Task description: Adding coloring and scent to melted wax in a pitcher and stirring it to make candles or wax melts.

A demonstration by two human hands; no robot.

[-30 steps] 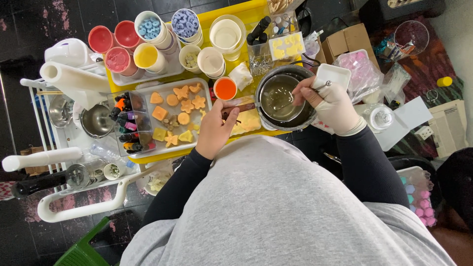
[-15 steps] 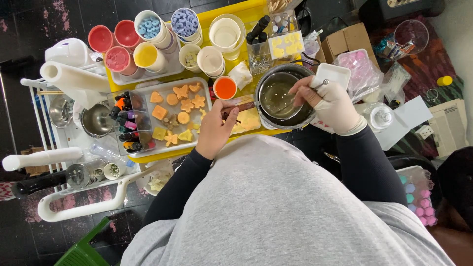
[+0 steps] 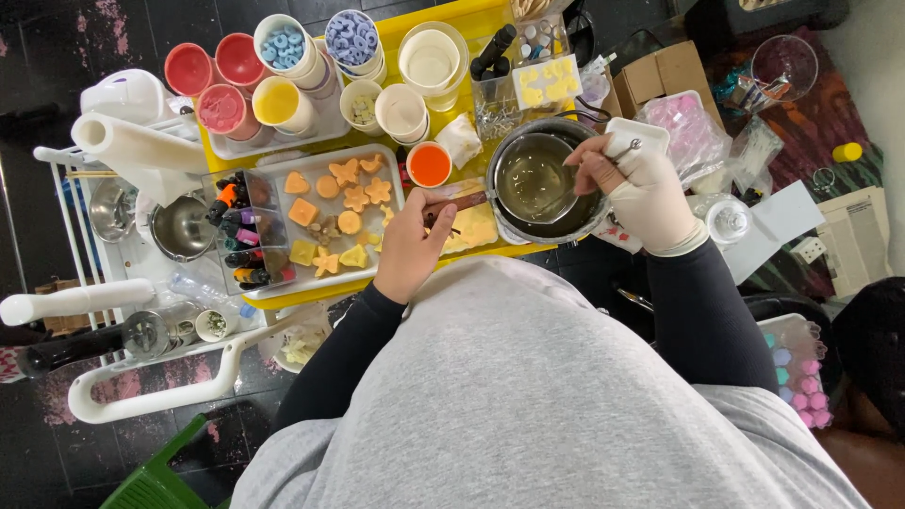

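A round metal pot (image 3: 542,179) of pale yellowish liquid sits on the yellow table (image 3: 452,14). My right hand (image 3: 632,184), partly wrapped in a white glove or bandage, is shut on a thin metal spoon (image 3: 617,151) that reaches down into the pot. My left hand (image 3: 410,240) grips the pot's brown wooden handle (image 3: 462,203), which sticks out to the left. Beside that hand lies a clear tray (image 3: 325,221) of orange and yellow shaped pieces.
Cups of red, yellow, blue and white material (image 3: 283,66) line the table's far side, with a small orange cup (image 3: 430,164) near the pot. A white cart (image 3: 141,283) with bowls and a paper roll stands at left. Boxes and bags (image 3: 679,104) clutter the right.
My right hand has shifted slightly over the pot's right rim with the spoon. My left hand stays on the handle.
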